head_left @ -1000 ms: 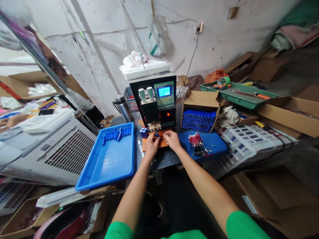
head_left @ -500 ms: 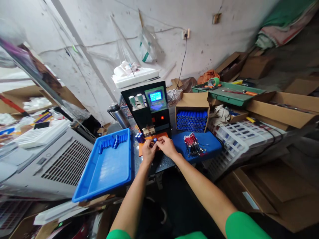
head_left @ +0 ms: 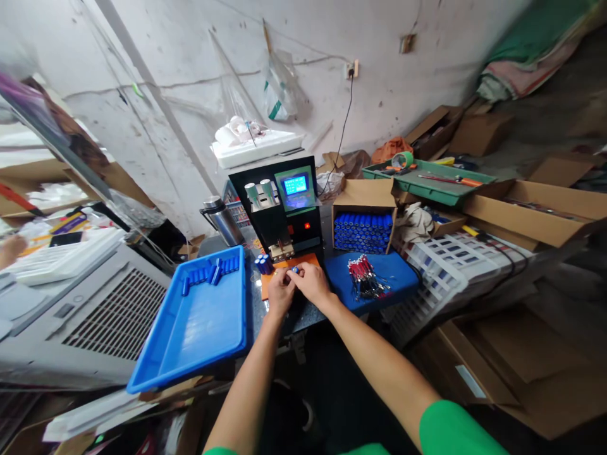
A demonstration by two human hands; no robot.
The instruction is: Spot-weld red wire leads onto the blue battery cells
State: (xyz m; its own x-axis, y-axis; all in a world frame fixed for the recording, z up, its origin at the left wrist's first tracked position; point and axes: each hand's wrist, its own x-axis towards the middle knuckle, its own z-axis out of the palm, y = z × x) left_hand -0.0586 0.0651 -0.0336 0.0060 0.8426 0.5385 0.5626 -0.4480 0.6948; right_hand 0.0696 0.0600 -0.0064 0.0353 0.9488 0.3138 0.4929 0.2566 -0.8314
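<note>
Over an orange board [head_left: 310, 260], my left hand [head_left: 281, 292] and my right hand [head_left: 312, 282] meet with bent fingers. Both are closed around a small blue battery cell [head_left: 295, 270]; only its end shows, the rest hidden by fingers. Just left of them a few blue cells [head_left: 263, 264] stand upright together. Right behind is a black spot welder [head_left: 298, 222] with a lit blue screen and a red light, its electrode holder [head_left: 281, 250] above the board.
Left stands a blue tray [head_left: 203, 335] with several blue cells at its far end. To the right, red and black wire leads [head_left: 365, 278] lie on a blue surface before a cardboard box [head_left: 363, 188] of blue cells. A steel flask [head_left: 222, 221] stands behind. Another person's hand [head_left: 12, 249] shows far left.
My hands have drawn closer together, the right fingers now covering more of the cell. The view has shifted slightly, and another person's hand has appeared at the far left edge.
</note>
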